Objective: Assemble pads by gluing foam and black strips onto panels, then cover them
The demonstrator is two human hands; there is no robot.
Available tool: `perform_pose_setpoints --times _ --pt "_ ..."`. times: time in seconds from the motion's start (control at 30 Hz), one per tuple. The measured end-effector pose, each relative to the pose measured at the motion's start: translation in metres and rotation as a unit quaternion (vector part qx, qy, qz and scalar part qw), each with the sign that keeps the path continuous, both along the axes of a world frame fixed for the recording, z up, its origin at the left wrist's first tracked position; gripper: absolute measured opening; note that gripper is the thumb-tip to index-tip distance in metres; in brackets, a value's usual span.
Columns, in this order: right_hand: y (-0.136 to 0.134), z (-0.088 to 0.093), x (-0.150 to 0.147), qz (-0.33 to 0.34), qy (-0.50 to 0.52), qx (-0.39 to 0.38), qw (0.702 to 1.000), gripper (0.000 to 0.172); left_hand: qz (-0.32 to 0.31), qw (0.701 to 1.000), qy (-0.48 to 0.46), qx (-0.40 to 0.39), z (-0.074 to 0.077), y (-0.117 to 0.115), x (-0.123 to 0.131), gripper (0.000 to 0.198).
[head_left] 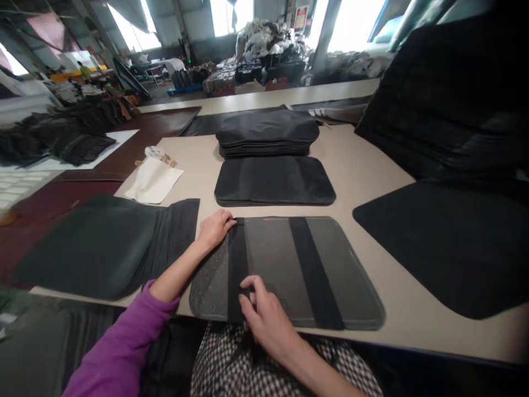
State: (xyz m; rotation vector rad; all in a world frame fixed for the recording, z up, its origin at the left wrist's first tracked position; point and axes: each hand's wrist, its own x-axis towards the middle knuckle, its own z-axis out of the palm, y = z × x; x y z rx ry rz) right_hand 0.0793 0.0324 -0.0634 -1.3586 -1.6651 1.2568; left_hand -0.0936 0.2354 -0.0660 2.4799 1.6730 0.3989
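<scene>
left hand (pixel 215 229) and right hand (pixel 266 317) lie open, pinning the strap (pixel 237 256) ends, gripping nothing; pad (pixel 273 259) looks light, bendy; lift by its edges

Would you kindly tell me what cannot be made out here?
Head view:
Near end of the left black fabric strap: covered by the right hand.
Grip of the left hand on it: fingertips hidden.
Small items beside the white cloth: too small.
Large black sheet: cut by right edge.

Bright windows (pixel 231 14) along rear wall; long beige table (pixel 372 165); grey floor (pixel 165 95); daylight.
</scene>
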Motion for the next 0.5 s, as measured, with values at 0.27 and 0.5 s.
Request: perform_pose_setpoints --times 0.27,0.5 --pt "-0.0019 -0.0017 -0.0015 0.002 0.015 -0.038 0.999 0.017 -0.019 1.0 -0.004 0.014 -0.005 -0.0022 0.0001 0.023" --pt "-0.0037 -0.0001 -0.0061 0.021 -0.015 -0.043 0.999 0.014 -0.054 0.996 0.035 0.063 0.0004 -0.0061 0.0048 0.024"
